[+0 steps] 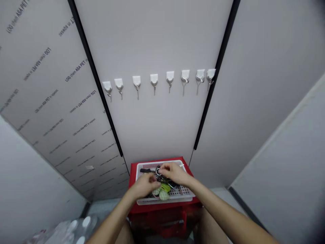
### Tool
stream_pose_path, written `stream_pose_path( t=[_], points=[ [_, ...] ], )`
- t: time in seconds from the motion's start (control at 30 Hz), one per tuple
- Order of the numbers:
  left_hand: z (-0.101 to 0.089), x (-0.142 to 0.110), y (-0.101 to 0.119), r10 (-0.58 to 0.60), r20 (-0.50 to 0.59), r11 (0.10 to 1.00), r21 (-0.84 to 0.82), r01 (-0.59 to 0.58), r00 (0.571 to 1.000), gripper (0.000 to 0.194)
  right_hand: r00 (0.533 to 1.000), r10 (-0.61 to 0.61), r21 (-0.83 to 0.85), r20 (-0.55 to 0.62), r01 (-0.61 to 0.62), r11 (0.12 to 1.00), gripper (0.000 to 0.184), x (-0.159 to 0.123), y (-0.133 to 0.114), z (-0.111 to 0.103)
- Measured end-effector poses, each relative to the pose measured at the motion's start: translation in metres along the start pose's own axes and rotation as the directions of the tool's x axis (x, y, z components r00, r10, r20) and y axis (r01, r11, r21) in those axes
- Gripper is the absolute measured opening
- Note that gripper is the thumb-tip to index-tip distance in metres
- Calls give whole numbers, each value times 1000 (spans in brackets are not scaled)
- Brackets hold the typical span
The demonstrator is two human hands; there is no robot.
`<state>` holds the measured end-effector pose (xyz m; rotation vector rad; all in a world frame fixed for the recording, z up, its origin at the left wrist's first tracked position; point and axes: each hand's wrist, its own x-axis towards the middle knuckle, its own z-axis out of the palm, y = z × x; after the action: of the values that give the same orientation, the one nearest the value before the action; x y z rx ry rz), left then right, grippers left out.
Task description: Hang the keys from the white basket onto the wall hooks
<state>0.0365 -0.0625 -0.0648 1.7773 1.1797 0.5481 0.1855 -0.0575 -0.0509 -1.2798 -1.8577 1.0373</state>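
A white plastic basket (152, 202) holds a pile of keys and key charms. My right hand (174, 173) reaches in from the right, its thumb and fingers pinched on a metal key ring (158, 171) above the pile. From the left, my left hand (145, 186) is curled low over the keys, and what its fingertips grip is hidden. A round, pale green checked charm (164, 195) and a bright yellow-green piece (166, 188) lie just below the hands. Behind the left hand is a dark, strap-like piece (145, 170).
The basket rests on a red box or bag (134, 174) against the wall. Several white adhesive hooks (154, 79) run in a row across the wall panel, between two black strips (95, 76). Clear bottles with white caps (86, 222) stand at the lower left.
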Motion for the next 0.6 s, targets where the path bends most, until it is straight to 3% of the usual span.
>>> stream_pose_path(
  t=[0.13, 0.2, 0.27, 0.33, 0.47, 0.6],
  points=[
    [19, -7, -25, -21, 15, 999, 42, 21, 1000, 22, 997, -60, -297, 45, 71, 952, 17, -16, 26, 14],
    [16, -3, -25, -23, -78, 996, 85, 29, 997, 22, 994, -76, -340, 78, 98, 935, 14, -20, 27, 18],
    [9, 5, -21, 32, -236, 973, 229, 23, 971, 22, 993, -86, -340, 86, 110, 934, 13, -22, 24, 21],
    [3, 15, -19, 121, -305, 909, 417, 18, 945, 27, 993, -111, -331, 33, 115, 937, 12, -23, 23, 23],
    [2, 25, -23, 120, -185, 793, 609, 18, 975, 28, 990, -72, -234, -123, 41, 971, 13, -23, 29, 23],
    [8, 22, -27, 115, -187, 827, 563, 10, 976, 27, 971, 17, -53, -238, -31, 998, 15, -22, 35, 15]
  ],
)
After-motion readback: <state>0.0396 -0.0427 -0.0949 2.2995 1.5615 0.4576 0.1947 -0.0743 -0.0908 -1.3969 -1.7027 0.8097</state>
